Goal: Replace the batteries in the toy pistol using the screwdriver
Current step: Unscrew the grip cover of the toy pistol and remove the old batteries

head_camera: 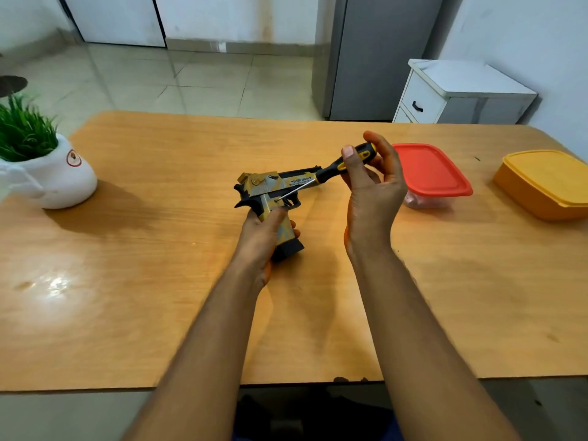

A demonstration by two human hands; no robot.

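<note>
Toy pistol sits in my left hand, held up over the middle of the wooden table; my fingers wrap round its handle and my thumb lies up the side, the barrel pointing away to the right. Far off to the left of that grip stands a white pot of green grass. Just above my left thumb the metal tip of the screwdriver touches the gun's side beside the trigger, its shaft slanting up to the right. My right hand pinches the black and yellow handle between thumb and fingertips, palm turned toward me. Just beyond that hand, on the table, is a clear box with a red lid, and further right a closed yellow box
</note>
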